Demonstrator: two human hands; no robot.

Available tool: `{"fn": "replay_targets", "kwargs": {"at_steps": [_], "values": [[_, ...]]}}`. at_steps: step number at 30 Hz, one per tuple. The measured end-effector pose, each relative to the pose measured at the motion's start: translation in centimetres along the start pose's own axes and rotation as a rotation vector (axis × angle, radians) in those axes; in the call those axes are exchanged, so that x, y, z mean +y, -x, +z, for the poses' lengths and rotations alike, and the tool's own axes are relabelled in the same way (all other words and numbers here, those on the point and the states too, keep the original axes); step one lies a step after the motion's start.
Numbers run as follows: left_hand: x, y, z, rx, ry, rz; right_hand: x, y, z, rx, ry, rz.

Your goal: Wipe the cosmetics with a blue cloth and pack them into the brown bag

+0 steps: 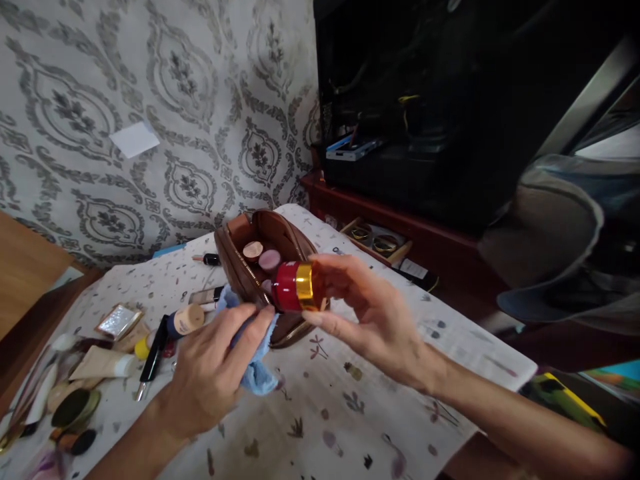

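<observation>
My right hand (pixel 365 313) grips a red jar (pixel 287 285) by its shiny gold lid, holding it on its side above the front of a brown cosmetic bag (pixel 235 267). A blue cloth (pixel 260 377) is bunched under the closed fingers of my left hand (pixel 215 360), just left of the jar. The bag lies unzipped, and a few round-topped items show inside, among them a pinkish one (pixel 270 260) and a beige one (pixel 253 251). Part of the bag's front is hidden behind the jar and the cloth.
Cosmetics crowd the table's left side: a beige tube (pixel 103 363), a black tube (pixel 157 350), a bottle with a beige cap (pixel 185 320) and a silvery compact (pixel 119 321). A patterned cloth (pixel 320 427) covers the table. Beyond its right edge are an open box (pixel 375 240) and a large black screen (pixel 440 100).
</observation>
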State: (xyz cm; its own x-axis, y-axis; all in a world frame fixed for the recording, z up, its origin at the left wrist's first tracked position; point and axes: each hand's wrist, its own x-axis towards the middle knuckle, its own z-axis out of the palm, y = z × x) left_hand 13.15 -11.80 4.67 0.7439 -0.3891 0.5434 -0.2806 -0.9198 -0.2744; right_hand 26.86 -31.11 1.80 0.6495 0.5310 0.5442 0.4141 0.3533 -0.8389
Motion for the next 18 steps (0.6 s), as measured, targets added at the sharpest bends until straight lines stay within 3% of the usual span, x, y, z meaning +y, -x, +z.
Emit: {"fn": "replay_targets", "kwargs": {"at_steps": [4,8,13,18], "values": [[-0.8,-0.6,0.5,-0.067,-0.226,0.062,-0.4,-2.0,-1.2,0.064,-0.017,0.012],[-1.1,-0.2,1.0,-0.079,-0.265,0.089,-0.5,-5.1,-1.6,0.0,0.071,-0.053],[-1.0,0.4,1.6,-0.061,-0.268,0.074,-0.2,-10.0,-0.1,-0.257,0.402,-0.142],[-1.0,0.7,2.1,-0.029,-0.245,0.068,0.1,-13.3,3.0,-0.647,0.873,-0.053]]}}
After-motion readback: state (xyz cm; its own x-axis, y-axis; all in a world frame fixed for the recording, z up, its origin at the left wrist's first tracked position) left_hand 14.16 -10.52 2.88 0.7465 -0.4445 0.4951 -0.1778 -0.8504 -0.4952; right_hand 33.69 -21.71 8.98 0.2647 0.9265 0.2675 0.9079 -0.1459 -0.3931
